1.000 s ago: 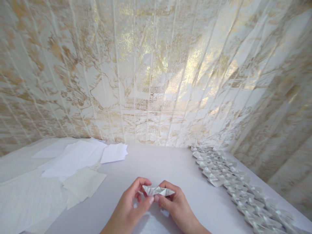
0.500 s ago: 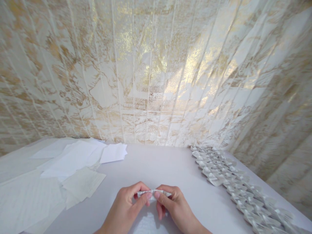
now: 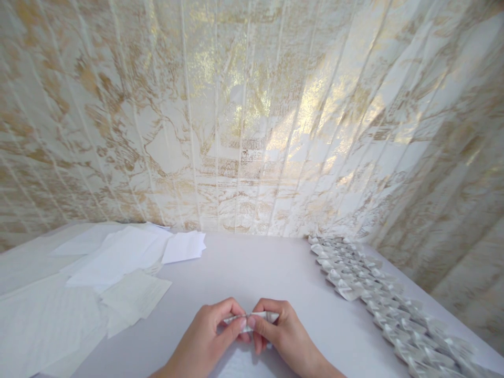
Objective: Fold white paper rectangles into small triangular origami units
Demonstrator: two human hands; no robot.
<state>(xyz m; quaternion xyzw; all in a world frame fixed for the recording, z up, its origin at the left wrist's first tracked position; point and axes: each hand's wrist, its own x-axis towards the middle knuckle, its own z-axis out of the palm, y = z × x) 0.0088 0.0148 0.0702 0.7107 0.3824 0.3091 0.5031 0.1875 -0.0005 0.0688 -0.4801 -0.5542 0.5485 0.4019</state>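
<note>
A small folded piece of printed paper (image 3: 271, 316) is held between my two hands, just above the table near its front. My left hand (image 3: 214, 331) pinches its left part between thumb and fingers. On the other side, my right hand (image 3: 281, 328) pinches the right part, its thumb tip close to the left thumb. Both hands are closed, and their fingers hide much of the paper. Below the hands, part of a pale printed sheet (image 3: 235, 365) shows at the bottom edge.
Loose printed sheets (image 3: 47, 315) and white papers (image 3: 114, 254) overlap on the left of the white table (image 3: 252, 262). A small white stack (image 3: 183, 248) lies beside them. Rows of folded paper pieces (image 3: 394, 310) line the right edge. A gold-patterned curtain (image 3: 236, 131) hangs behind.
Both hands have dropped very slightly, and the folded paper has tilted between the fingers. Its right end shows more now. The papers and folded rows have not moved.
</note>
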